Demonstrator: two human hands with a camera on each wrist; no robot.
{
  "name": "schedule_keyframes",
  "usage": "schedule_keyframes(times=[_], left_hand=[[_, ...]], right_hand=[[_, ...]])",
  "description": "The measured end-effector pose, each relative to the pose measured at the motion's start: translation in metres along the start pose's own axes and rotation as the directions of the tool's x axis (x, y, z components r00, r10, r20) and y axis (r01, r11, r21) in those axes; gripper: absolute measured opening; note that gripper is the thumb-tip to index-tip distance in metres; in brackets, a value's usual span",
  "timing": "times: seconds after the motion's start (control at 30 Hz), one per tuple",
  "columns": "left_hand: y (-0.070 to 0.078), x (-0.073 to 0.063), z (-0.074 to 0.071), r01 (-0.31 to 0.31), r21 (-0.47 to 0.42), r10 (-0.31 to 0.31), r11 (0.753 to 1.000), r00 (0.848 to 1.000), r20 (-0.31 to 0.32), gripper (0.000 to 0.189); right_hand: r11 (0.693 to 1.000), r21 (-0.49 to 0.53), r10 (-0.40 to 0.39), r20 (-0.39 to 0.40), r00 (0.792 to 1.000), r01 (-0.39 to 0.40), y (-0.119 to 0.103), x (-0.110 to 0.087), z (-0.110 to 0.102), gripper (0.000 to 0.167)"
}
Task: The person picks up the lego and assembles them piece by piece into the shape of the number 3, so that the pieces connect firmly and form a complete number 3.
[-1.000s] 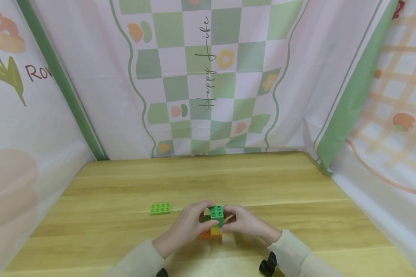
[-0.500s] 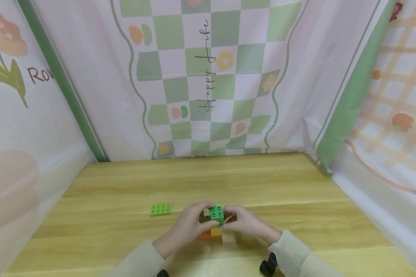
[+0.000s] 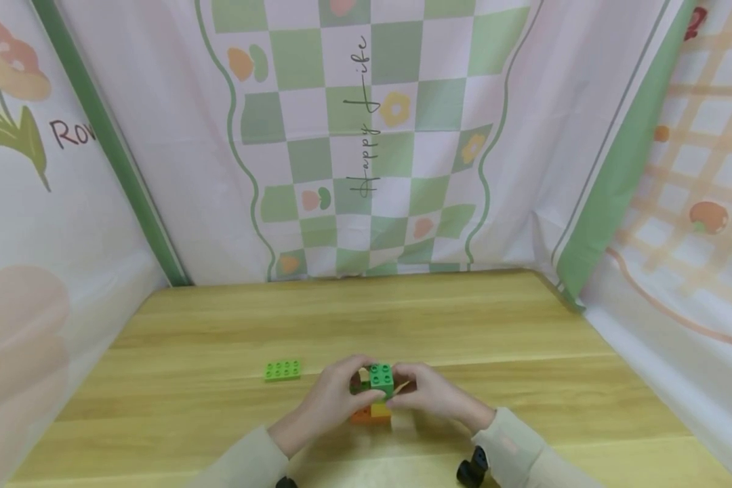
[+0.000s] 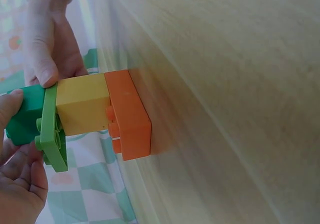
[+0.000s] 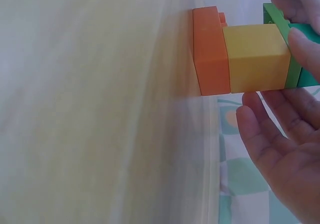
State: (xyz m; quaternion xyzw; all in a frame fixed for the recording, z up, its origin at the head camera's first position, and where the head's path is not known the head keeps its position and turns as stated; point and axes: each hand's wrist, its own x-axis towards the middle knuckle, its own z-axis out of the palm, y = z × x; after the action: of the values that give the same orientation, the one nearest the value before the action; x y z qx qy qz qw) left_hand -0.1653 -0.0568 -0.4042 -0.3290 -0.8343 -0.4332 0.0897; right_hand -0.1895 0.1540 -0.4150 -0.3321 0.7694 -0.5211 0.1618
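Fingers of the left hand bend round a dark green block at the top of a small tower near the middle of a wooden table, the thumb on the block's near side. The right hand holds from the right in a narrow grip, its thumb at the seam between the dark green block and a thin light green block beneath. Its lower fingers lie on the far side, their tips just beside a yellow block that forms the tower's middle. An orange block makes the base, its bare studs reaching out to the left. Farther left and slightly beyond the hands, a loose light green block lies studs up, well apart from any finger.
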Motion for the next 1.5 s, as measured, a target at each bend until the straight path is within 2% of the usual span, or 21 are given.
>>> schedule_keyframes(times=[0.33,0.7,1.0,1.2,1.37,1.5], left_hand=[[-0.001,-0.003,-0.004,-0.01,-0.036,0.011,0.999,1.0,0.009,0.051],[-0.001,-0.002,-0.015,-0.055,-0.019,0.054,0.998,0.998,-0.009,0.055],[-0.004,-0.003,-0.022,-0.096,0.04,0.099,0.995,0.992,-0.074,0.055],[-0.007,-0.003,-0.028,-0.113,0.033,0.116,0.993,0.988,-0.1,0.055],[-0.009,-0.004,-0.033,-0.096,0.052,0.101,0.994,0.989,-0.111,0.056],[-0.009,-0.005,-0.038,-0.043,0.057,0.049,0.997,0.993,-0.112,0.056]], right_hand=[[1.0,-0.008,-0.003,0.018,1.0,0.003,0.002,0.001,-0.001,0.022],[1.0,-0.018,0.023,0.014,1.0,-0.023,0.003,0.002,-0.002,0.027],[0.999,-0.016,0.034,0.005,0.999,-0.034,0.004,0.002,-0.002,0.028],[0.999,-0.009,0.046,0.003,0.999,-0.046,0.003,0.002,-0.001,0.027],[0.998,-0.005,0.056,0.003,0.998,-0.056,0.003,0.002,-0.001,0.027],[0.998,-0.007,0.068,0.002,0.998,-0.068,0.003,0.002,-0.001,0.027]])
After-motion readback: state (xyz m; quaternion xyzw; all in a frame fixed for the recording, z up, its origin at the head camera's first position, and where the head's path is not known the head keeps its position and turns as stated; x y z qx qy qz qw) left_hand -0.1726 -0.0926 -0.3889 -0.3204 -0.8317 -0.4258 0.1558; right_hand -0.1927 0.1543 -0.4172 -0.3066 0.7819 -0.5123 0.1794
